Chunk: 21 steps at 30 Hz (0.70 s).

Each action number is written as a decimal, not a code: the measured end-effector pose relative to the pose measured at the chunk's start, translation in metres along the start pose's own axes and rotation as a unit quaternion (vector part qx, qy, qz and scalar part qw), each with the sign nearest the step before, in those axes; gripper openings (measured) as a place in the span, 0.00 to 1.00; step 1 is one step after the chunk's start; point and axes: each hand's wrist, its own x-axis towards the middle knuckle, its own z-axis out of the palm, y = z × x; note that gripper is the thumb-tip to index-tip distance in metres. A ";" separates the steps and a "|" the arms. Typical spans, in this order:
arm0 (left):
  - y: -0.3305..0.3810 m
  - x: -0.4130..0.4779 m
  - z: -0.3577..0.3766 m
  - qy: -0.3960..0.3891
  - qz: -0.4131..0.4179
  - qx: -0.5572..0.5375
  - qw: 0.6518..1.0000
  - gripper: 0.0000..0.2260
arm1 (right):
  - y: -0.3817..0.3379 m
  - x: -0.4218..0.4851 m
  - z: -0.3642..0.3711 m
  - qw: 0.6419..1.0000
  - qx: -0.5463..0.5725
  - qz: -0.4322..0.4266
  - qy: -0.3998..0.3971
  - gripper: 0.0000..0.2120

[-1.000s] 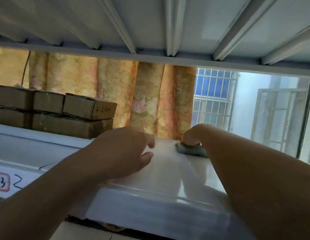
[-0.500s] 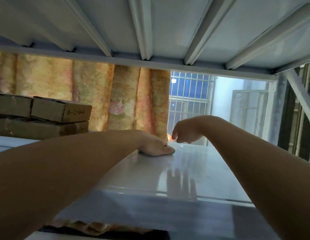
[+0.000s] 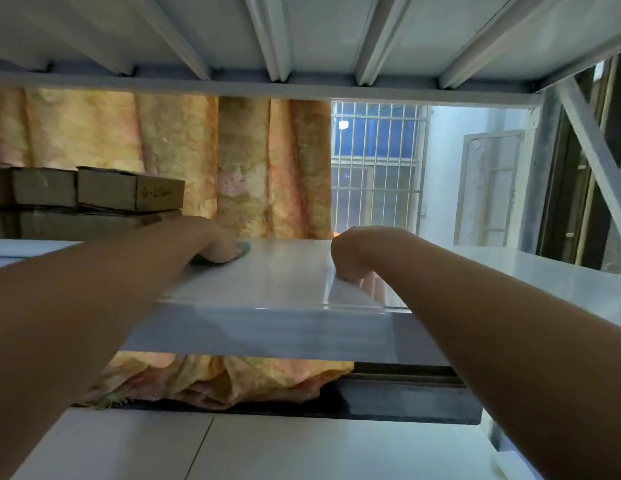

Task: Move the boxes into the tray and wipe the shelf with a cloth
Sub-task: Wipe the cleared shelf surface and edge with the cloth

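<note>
head view, both arms reaching onto the white shelf (image 3: 285, 271). left hand (image 3: 217, 247) lies palm-down, fingers together, pressing a green cloth (image 3: 245, 248) flat on the shelf; only the cloth's edge shows past the fingertips. right hand (image 3: 350, 254) is curled into a loose fist, knuckles resting on the shelf, well apart from the cloth; whether it grips anything cannot be told. brown boxes (image 3: 129, 194) stand stacked at the shelf's far left, behind the left forearm. a curtain (image 3: 239, 161) hangs behind the shelf, and a barred window (image 3: 375, 168) shows to its right.
</note>
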 end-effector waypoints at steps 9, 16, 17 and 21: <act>0.005 -0.042 0.006 -0.065 0.116 -0.297 0.946 0.28 | -0.008 -0.033 -0.001 0.997 0.056 -0.047 0.036 0.06; 0.063 -0.072 -0.007 -0.061 0.252 -0.266 0.928 0.19 | 0.003 -0.074 0.032 0.974 0.142 -0.113 0.134 0.23; 0.063 -0.073 -0.004 -0.054 0.263 -0.257 0.928 0.22 | 0.005 -0.078 0.035 0.972 0.137 -0.127 0.146 0.26; 0.051 -0.073 0.006 -0.035 0.259 -0.222 0.939 0.25 | 0.009 -0.086 0.047 0.963 0.114 -0.133 0.206 0.32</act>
